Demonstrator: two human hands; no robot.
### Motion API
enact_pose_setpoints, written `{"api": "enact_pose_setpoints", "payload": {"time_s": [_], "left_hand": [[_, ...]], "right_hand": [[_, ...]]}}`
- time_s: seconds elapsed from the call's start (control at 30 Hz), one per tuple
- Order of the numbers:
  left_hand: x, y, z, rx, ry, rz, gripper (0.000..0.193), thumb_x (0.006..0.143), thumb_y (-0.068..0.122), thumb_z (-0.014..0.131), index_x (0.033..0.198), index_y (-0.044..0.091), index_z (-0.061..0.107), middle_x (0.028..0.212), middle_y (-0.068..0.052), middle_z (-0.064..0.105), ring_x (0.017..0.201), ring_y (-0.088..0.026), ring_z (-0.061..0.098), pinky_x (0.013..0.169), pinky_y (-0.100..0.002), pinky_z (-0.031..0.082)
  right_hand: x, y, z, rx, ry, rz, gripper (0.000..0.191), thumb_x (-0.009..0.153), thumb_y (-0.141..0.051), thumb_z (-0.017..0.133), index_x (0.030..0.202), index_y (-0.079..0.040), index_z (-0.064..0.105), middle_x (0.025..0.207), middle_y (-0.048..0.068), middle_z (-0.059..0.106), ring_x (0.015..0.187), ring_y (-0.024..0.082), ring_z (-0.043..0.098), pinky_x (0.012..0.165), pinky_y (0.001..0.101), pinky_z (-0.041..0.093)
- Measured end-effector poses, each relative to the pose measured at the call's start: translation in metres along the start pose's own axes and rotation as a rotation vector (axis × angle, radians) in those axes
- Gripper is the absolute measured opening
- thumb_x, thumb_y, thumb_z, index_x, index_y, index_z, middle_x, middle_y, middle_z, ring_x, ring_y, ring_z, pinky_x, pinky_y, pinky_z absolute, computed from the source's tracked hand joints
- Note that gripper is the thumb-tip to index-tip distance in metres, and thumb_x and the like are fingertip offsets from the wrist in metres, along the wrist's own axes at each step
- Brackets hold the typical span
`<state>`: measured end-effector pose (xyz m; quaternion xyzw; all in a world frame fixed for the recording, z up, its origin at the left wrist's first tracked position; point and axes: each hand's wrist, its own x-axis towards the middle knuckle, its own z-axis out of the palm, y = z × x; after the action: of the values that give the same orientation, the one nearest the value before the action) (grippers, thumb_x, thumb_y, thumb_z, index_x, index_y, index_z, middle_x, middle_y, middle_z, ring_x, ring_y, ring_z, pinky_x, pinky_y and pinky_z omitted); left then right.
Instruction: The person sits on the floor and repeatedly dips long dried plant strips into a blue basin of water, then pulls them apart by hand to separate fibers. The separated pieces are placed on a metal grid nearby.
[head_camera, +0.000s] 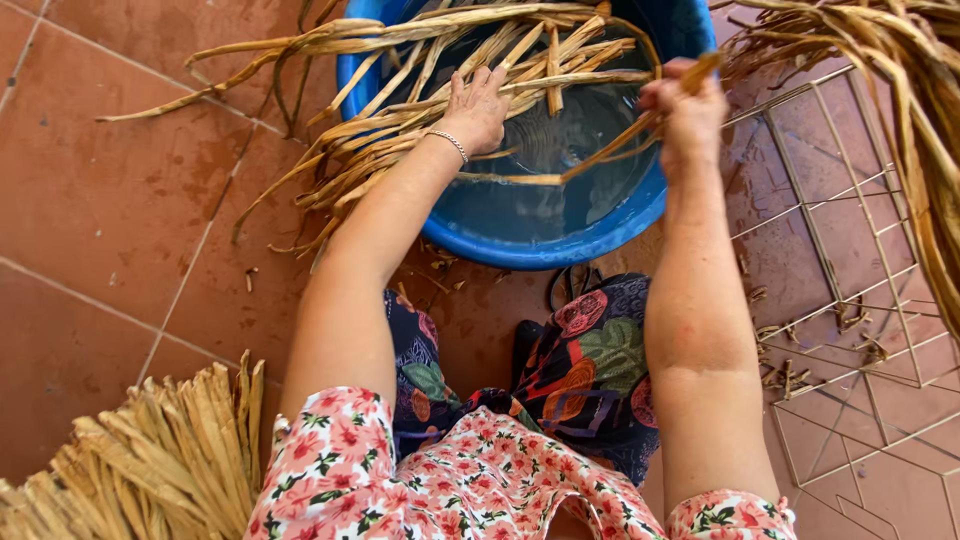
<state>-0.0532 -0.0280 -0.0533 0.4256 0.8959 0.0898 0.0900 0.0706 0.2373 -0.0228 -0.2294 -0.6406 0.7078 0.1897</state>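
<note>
A: Figure, lower left corner. What is shown?

B: A bundle of pale cut stalks (150, 460), packed side by side, on the terracotta tile floor (110, 200), just beside the person's left sleeve.

A: And above it?

B: Long dried leaves (400, 110) draped across the rim of a blue basin (560, 235) that holds water. Their tips trail out over the tiles to the left.

A: The left hand?

B: The left hand (475, 105), a bracelet at its wrist, lies palm down on the leaves inside the basin. Its fingers are extended and close together, pressing the leaves toward the water and gripping nothing.

A: Next to the right?

B: A single strip (590, 160). Its long axis runs diagonally, from the basin's middle, just beside the left wrist, up to the right hand (685, 110). That hand is closed around the strip's upper end at the basin's right rim.

A: Which hand is nearer the strip's free lower end?

B: The left; that end lies just right of and below its fingers.

A: Far right?

B: A wire grid rack (850, 290) lying on the tiles, with more dried leaves (900, 90) hanging over it, well apart from both hands.
</note>
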Motion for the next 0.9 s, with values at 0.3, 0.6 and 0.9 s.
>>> {"api": "enact_pose_setpoints", "payload": {"time_s": [0.3,0.6,0.9], "left_hand": [[0.018,0.012,0.003,-0.238,0.083,-0.107,0.014,0.085,0.010,0.065,0.093,0.007,0.076,0.114,-0.016,0.062,0.122,-0.036,0.051,0.101,-0.053,0.042],[-0.024,0.020,-0.016,-0.727,0.366,0.195,0.007,0.087,0.003,0.068,0.089,0.004,0.075,0.096,-0.013,0.074,0.087,-0.028,0.073,0.082,-0.037,0.057],[-0.070,0.011,-0.025,-0.573,0.164,0.094,0.011,0.085,0.010,0.071,0.092,0.002,0.068,0.096,-0.015,0.069,0.091,-0.027,0.070,0.085,-0.039,0.056]], "right_hand": [[0.001,0.004,0.008,-0.011,0.294,0.497,0.028,0.103,-0.030,0.057,0.126,-0.014,0.058,0.082,0.013,0.064,0.058,0.022,0.061,0.050,0.0459,0.061],[0.012,0.012,0.027,0.607,0.257,0.595,0.041,0.106,-0.043,0.058,0.117,-0.004,0.051,0.104,0.031,0.077,0.059,0.023,0.056,0.055,0.0397,0.050],[-0.003,-0.034,0.034,0.616,0.051,0.141,0.014,0.098,-0.020,0.072,0.107,-0.010,0.068,0.105,0.013,0.078,0.061,0.011,0.056,0.055,0.0282,0.046]]}}
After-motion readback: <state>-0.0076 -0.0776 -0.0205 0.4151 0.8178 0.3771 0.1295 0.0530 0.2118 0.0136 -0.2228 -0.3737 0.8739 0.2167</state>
